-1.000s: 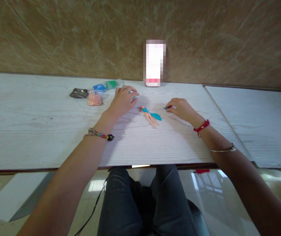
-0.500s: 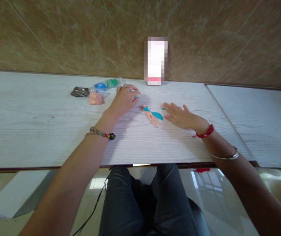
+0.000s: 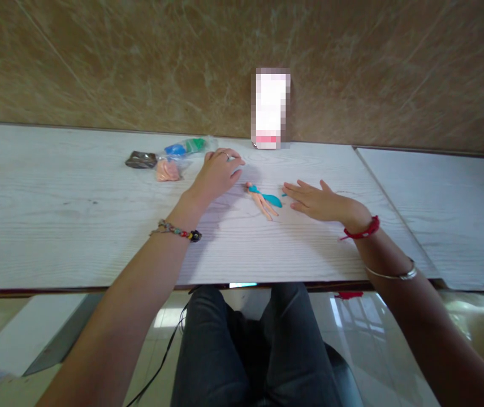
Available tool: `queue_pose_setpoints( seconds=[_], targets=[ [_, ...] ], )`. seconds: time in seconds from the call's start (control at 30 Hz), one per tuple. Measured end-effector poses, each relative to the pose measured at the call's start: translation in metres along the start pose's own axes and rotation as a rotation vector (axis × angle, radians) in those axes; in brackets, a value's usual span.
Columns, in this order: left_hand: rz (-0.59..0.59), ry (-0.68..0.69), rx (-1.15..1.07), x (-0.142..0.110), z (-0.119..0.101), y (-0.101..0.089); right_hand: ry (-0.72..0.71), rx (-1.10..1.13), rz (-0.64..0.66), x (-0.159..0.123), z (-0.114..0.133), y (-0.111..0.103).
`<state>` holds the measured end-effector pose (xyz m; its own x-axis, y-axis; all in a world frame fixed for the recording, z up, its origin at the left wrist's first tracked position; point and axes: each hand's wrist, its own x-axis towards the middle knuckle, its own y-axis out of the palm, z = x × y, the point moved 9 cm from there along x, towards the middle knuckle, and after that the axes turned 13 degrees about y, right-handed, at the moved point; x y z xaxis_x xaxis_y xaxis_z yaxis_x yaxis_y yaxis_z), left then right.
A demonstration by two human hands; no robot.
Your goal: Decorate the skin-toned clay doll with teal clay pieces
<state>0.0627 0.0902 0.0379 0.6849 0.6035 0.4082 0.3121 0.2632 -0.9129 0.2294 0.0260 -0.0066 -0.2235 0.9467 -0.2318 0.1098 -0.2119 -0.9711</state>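
A small clay figure (image 3: 263,207) with peach limbs and a teal clay piece (image 3: 272,200) laid across it rests on the table between my hands. To its right, my right hand (image 3: 320,202) lies low over the tabletop with fingers stretched out flat. A tiny bit of teal clay (image 3: 284,195) shows at its fingertips. My left hand (image 3: 220,174), wearing a ring, is curled with thumb and fingers close together, up and left of the figure. It appears closed on a teal clay piece, mostly hidden by the fingers now.
Clear bags hold blue clay (image 3: 176,150), green clay (image 3: 195,145) and peach clay (image 3: 168,169), with a dark brown packet (image 3: 141,159) beside them at the back left. A pixelated phone-like object (image 3: 271,107) leans on the marbled wall. The table's front edge (image 3: 263,284) is above my knees.
My right hand has slid slightly right, its fingers over the teal bit. The teal piece seen at my left fingers earlier is now hidden. The figure stays put.
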Motion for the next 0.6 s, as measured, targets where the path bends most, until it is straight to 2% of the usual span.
queue_pose_setpoints(
  seconds=[0.1,0.17,0.27,0.47,0.6],
  targets=[
    [-0.020,-0.001,0.003,0.000,0.001,-0.002,-0.026,0.024,-0.203,0.007,0.002,-0.015],
    [-0.031,-0.011,0.003,-0.001,0.002,-0.003,-0.096,0.083,-0.280,0.011,0.007,-0.022],
    [-0.023,-0.017,-0.003,-0.001,0.002,-0.002,-0.166,0.194,-0.330,0.015,0.009,-0.031],
    [-0.040,-0.006,0.001,-0.001,0.002,-0.002,-0.111,0.301,-0.403,0.017,-0.004,-0.040],
    [-0.025,-0.005,0.006,-0.001,0.003,-0.001,-0.134,0.310,-0.406,0.017,-0.003,-0.037]
  ],
)
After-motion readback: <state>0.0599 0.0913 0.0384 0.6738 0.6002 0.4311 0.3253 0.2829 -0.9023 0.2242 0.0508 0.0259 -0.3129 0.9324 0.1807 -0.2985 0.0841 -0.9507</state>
